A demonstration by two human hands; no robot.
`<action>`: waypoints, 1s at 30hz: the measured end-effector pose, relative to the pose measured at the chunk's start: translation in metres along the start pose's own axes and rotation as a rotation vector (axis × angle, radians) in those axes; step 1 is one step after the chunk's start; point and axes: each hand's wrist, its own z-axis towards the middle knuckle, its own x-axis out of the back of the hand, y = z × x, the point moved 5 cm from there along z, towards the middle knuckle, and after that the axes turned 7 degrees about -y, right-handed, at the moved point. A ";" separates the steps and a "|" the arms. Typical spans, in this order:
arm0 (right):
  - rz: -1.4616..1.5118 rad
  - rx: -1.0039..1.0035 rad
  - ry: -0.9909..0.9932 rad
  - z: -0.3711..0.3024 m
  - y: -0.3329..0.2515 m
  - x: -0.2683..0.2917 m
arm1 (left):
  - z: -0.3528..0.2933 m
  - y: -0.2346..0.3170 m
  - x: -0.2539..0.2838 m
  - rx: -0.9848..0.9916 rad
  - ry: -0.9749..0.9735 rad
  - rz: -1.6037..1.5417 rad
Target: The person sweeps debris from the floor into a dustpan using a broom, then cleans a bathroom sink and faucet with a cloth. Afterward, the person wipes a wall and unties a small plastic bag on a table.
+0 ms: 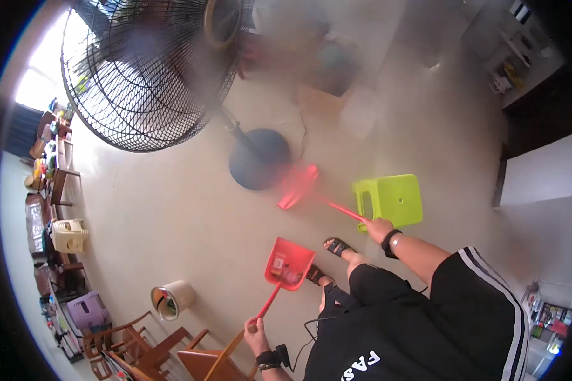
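My left hand [257,338] is closed round the handle of a red dustpan [290,263], which rests on the floor by my feet. Some litter [286,272], including what looks like a small wrapper, lies in its pan. With my right hand [378,229] I grip the red handle of a broom. The broom's pinkish-red head [299,187] is out in front, close to the round base [259,159] of a standing fan. Haze on the lens blurs the broom's head and part of its handle. Beside my right hand stands a lime-green plastic stool [400,199].
The fan's wire cage [146,76] fills the upper left. A white bucket [179,298] stands left of the dustpan, near wooden chairs [149,349]. Along the left wall are beige stools [70,235] and a purple plastic stool [88,311]. A cardboard box [321,108] sits beyond the fan base.
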 end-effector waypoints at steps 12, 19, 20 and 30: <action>0.296 -0.117 0.094 -0.055 0.055 0.005 | 0.082 -0.001 -0.064 -0.106 -0.207 0.047; 0.515 -0.141 0.071 0.004 0.040 0.004 | 0.113 0.009 -0.093 -0.150 -0.139 0.100; 0.538 -0.178 -0.003 0.000 0.035 -0.001 | 0.117 0.013 -0.096 -0.137 -0.133 0.077; 0.732 -0.055 -0.658 -0.106 -0.042 -0.035 | 0.159 0.047 -0.121 -0.219 -0.091 0.183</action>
